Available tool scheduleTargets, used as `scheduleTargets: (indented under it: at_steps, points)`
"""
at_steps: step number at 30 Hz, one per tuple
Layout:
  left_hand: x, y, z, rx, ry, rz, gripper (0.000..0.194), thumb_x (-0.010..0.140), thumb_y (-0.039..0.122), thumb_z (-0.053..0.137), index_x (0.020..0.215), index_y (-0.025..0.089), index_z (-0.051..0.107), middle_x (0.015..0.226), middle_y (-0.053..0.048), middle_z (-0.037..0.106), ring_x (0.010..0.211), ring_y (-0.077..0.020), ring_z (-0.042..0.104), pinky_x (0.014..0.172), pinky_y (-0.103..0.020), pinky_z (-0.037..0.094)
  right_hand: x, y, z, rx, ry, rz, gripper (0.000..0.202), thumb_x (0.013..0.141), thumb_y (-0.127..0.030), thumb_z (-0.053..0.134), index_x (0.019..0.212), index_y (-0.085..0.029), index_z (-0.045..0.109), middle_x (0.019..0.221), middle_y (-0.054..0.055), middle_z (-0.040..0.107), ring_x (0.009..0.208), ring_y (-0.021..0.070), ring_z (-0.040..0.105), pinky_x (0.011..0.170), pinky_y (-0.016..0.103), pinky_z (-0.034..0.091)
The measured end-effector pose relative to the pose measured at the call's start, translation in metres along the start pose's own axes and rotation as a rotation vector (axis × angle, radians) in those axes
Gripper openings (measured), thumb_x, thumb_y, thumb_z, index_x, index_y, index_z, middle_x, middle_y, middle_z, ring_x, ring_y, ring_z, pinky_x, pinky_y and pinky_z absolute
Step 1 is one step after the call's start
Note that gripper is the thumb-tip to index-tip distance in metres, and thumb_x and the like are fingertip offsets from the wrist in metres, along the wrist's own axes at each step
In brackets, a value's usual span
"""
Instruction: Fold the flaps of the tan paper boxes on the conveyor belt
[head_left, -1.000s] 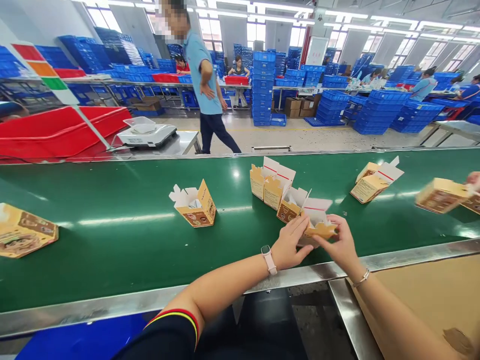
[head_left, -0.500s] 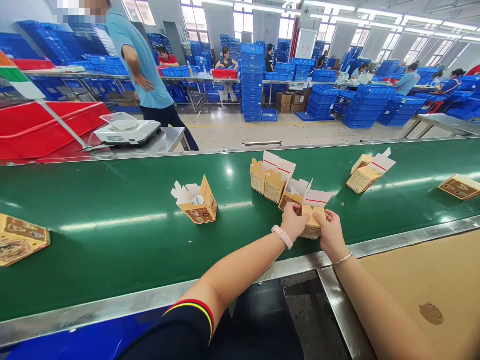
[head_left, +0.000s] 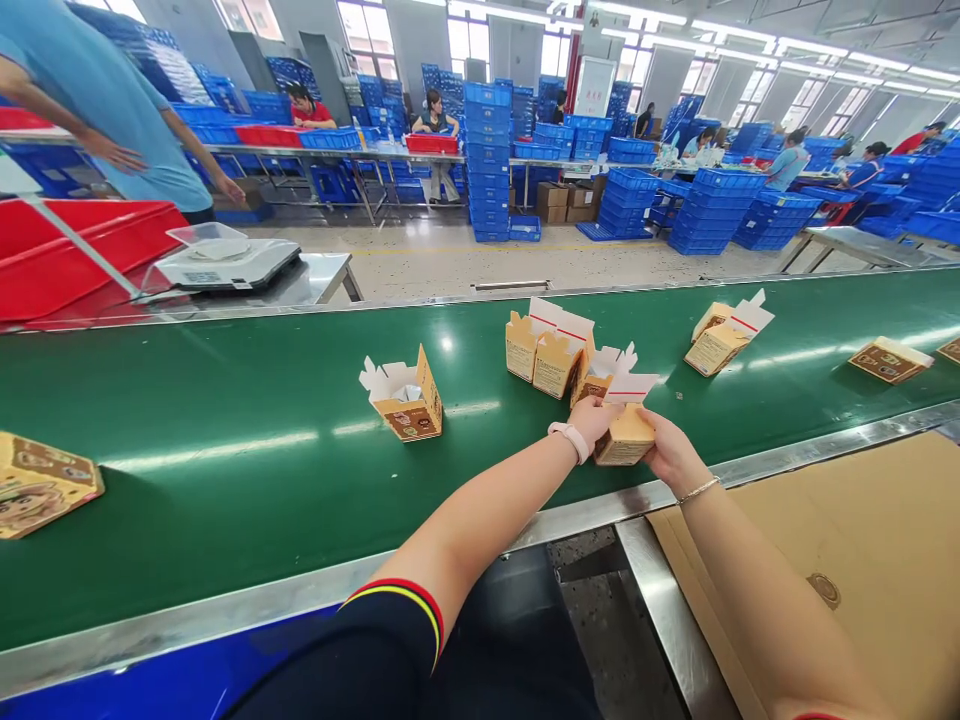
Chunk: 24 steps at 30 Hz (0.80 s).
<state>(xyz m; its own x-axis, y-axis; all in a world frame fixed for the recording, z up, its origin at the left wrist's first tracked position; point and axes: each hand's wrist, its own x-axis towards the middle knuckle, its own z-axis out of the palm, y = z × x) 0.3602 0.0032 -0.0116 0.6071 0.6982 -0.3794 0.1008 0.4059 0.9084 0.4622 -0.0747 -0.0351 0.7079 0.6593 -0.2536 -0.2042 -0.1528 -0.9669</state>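
Both my hands grip a small tan cardboard box [head_left: 627, 440] near the front edge of the green conveyor belt [head_left: 262, 500]. My left hand [head_left: 591, 420] is closed on its left side, and my right hand [head_left: 671, 450] on its right side. Its white flap with a red strip stands up at the back; the front top panel looks folded down. Just behind my left hand is an open box [head_left: 598, 372], partly hidden. Two more open boxes [head_left: 553, 360] stand side by side beyond it, their white flaps raised.
Left on the belt stands an open box [head_left: 409, 400] with a silvery packet inside; a closed box [head_left: 45, 485] lies farther left. More boxes [head_left: 716, 345] sit to the right. Cardboard [head_left: 862, 540] lies at right. Across the belt are a scale [head_left: 225, 260], blue crates [head_left: 487, 160] and several people.
The front panel of the box in my hands has folded over, and the box has turned slightly. A person in light blue beyond the belt has moved left. My view has shifted a little.
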Motion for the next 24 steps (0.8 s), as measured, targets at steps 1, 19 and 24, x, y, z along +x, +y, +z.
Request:
scheduleTargets:
  at_steps: [1,19,24]
  points:
    - [0.000,0.000,0.001,0.009,-0.003,0.007,0.017,0.070,0.014,0.069,0.081,0.015,0.056,0.090,-0.010,0.068,0.081,-0.0202,0.065,0.077,-0.033,0.052,0.000,-0.003,-0.001,-0.024,-0.017,-0.005,0.021,0.066,-0.035,0.063,0.080,-0.020,0.061,0.077,0.011,0.069,0.069,0.0301,0.068,0.054,0.042,0.056]
    - [0.004,-0.023,0.001,0.392,0.452,0.606,0.045,0.068,0.023,0.071,0.105,0.021,0.046,0.113,-0.010,0.055,0.114,-0.0267,0.051,0.096,-0.043,0.040,0.030,-0.012,-0.092,-0.720,0.489,-0.593,0.135,0.042,-0.066,0.082,0.145,-0.008,0.016,0.151,0.028,0.009,0.140,0.0486,0.002,0.107,0.070,0.009]
    - [0.002,-0.027,0.003,0.426,0.287,0.555,0.041,0.070,0.026,0.070,0.106,0.020,0.050,0.115,-0.012,0.057,0.113,-0.0284,0.052,0.098,-0.047,0.041,0.071,-0.039,-0.057,-0.512,0.061,-0.680,0.127,0.048,-0.065,0.079,0.148,-0.020,0.014,0.155,0.016,0.013,0.143,0.0350,0.013,0.112,0.056,0.021]
